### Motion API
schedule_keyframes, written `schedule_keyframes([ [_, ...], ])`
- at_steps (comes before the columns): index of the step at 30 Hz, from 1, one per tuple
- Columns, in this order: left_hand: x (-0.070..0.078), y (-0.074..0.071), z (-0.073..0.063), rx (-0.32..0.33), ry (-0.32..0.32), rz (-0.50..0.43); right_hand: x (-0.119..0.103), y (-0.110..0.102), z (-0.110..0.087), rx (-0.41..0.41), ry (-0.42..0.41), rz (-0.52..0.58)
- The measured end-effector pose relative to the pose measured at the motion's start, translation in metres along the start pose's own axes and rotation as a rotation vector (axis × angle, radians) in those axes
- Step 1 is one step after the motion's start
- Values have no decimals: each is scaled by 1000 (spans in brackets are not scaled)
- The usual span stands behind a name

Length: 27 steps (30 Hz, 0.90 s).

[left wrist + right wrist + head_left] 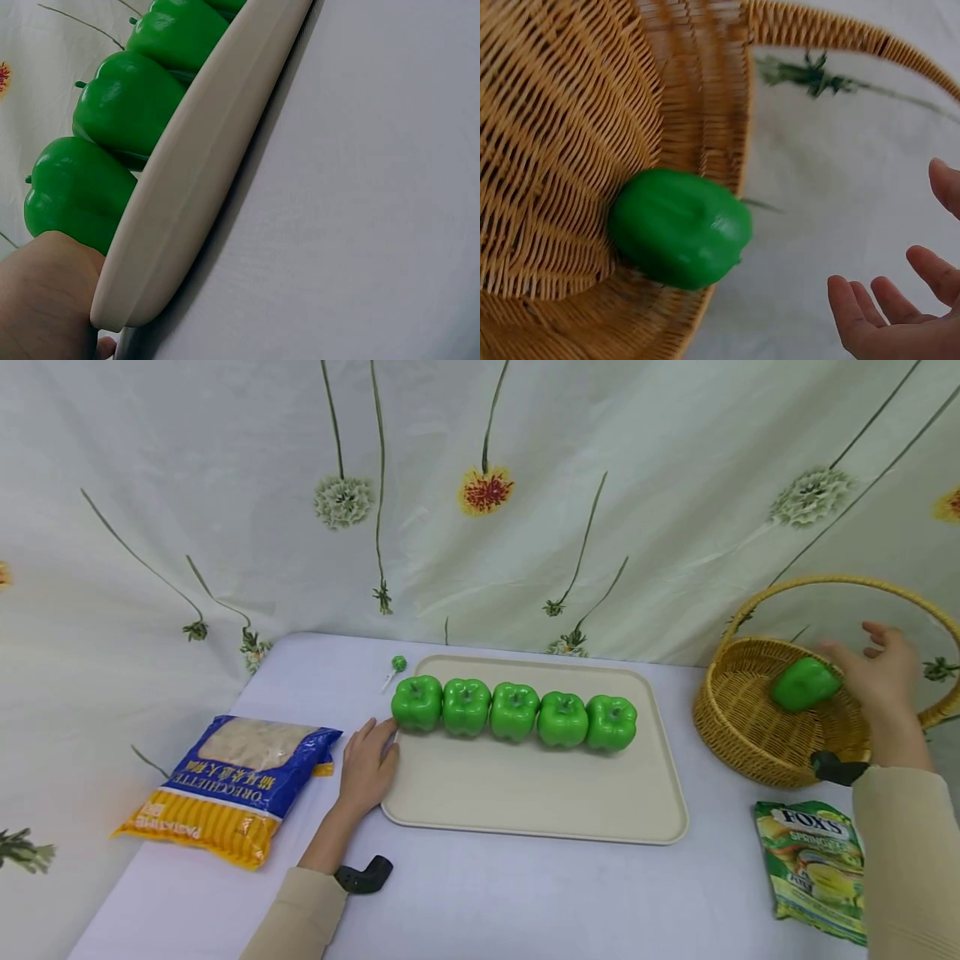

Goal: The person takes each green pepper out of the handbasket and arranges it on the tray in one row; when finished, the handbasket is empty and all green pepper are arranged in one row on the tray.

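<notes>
My left hand (367,764) rests against the left edge of the beige tray (525,793), fingers relaxed, its tips close to the nearest green bell pepper (417,702). In the left wrist view the hand (49,296) overlaps the rim by that end pepper (75,191). Several glossy green bell peppers stand in a row along the tray. Over the right side of the wicker basket (731,718) my right hand (885,672) is raised with spread fingers, holding nothing. One green bell pepper (679,229) lies on its side inside the basket, apart from those fingers.
A blue and yellow orecchiette bag (232,785) lies left of the tray. Behind the tray's left corner is a green lollipop (398,665). A green Fox's packet (813,868) lies in front of the basket. The basket's tall handle (832,581) arches around the right hand.
</notes>
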State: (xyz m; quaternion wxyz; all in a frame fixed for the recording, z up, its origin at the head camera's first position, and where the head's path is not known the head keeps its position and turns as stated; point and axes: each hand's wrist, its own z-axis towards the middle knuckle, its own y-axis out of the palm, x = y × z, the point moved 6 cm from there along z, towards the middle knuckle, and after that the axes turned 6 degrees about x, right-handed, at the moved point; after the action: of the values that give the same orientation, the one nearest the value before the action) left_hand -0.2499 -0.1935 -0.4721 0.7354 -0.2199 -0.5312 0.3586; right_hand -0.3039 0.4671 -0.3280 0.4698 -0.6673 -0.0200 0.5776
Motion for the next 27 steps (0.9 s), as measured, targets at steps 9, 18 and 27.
schedule_keyframes([
  [9, 0, -1, -2, 5, -2, -4, 55, 12, 48, -33, 71, 23],
  [18, 0, 1, -3, 15, 8, -15, 34, 10, -1, -148, 92, 1],
  [27, 2, -2, -2, 28, 24, -4, 95, 36, 50, -252, 109, -69],
])
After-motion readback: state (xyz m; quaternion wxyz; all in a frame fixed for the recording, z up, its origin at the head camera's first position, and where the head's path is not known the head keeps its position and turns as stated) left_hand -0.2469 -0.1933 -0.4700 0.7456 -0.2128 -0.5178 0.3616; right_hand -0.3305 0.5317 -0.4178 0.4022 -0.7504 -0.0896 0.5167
